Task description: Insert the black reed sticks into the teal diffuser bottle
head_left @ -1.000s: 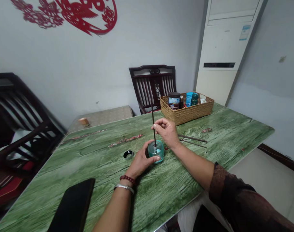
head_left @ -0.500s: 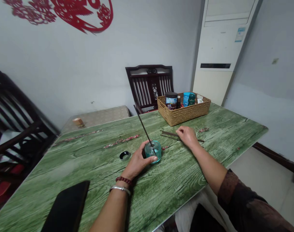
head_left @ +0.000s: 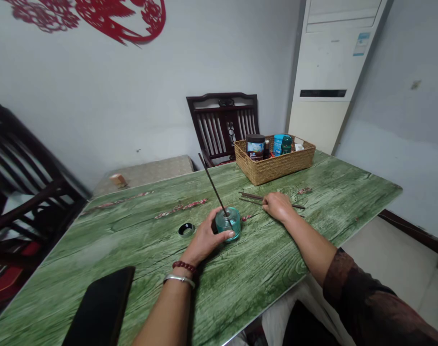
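Note:
My left hand [head_left: 210, 234] is wrapped round a small teal glass diffuser bottle [head_left: 233, 222] standing on the green table. One dark reed stick [head_left: 212, 182] leans up and left out of the bottle's neck. Several more dark reed sticks [head_left: 250, 196] lie on the table to the right, and my right hand [head_left: 276, 206] is on them with its fingers closed together. Whether those fingertips grip a stick is hidden under the hand. A black ring-shaped cap [head_left: 186, 230] sits on the table left of the bottle.
A wicker basket [head_left: 281, 167] with jars and bottles stands at the table's back right. A black phone-like slab [head_left: 99, 307] lies at the front left. Behind the green wood-patterned table [head_left: 150, 254] are a dark chair [head_left: 224, 125] and a low patterned surface [head_left: 154, 175].
My right hand has lowered slightly onto the sticks, its fingers now down at the table. The left hand, the bottle and its stick stay as they were.

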A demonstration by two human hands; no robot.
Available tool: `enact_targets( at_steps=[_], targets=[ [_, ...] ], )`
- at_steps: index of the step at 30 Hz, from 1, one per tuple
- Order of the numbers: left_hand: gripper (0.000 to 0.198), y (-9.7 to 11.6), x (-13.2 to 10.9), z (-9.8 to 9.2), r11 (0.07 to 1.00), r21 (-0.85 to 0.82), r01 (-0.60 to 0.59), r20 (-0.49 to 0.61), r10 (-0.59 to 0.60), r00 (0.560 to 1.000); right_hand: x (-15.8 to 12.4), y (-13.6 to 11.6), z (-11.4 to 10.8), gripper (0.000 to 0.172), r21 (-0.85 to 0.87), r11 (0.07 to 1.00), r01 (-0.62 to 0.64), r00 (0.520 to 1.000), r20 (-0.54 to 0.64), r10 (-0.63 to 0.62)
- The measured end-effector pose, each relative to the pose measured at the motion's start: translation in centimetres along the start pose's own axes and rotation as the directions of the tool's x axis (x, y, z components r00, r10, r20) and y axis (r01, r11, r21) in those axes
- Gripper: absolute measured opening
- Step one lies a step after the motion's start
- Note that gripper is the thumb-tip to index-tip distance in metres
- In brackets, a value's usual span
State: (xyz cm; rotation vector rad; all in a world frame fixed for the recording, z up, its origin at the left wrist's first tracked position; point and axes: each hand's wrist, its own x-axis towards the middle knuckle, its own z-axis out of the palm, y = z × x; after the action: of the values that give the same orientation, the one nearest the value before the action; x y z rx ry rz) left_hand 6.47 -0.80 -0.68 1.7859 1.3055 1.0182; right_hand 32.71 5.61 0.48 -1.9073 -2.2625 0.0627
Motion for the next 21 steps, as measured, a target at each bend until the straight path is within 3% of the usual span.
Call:
enact_targets(
  at_steps=[7, 13, 21],
  targets=[
    [0.081, -0.20, -0.02, 0.01, 1.000, -0.016, -0.005, 0.014, 0.005, 1.000, -0.01, 0.19, 0.06, 0.019, 0.047, 0.999, 0.015, 1.000, -0.004, -0.015],
    [0.082, -0.20, -0.01, -0.01, 1.000, -0.011, 0.001, 0.009, -0.001, 1.000, -0.05, 0.27, -0.30, 0.015, 0.034, 0.999, 0.030, 0.996, 0.085, -0.033],
    [0.081, -0.50, 0.06, -0.07, 1.000, -0.018, -0.004, 0.005, 0.004, 1.000, -0.16, 0.31, -0.35, 0.019, 0.035, 0.996, 0.079, 0.991, 0.109, -0.082]
  ],
)
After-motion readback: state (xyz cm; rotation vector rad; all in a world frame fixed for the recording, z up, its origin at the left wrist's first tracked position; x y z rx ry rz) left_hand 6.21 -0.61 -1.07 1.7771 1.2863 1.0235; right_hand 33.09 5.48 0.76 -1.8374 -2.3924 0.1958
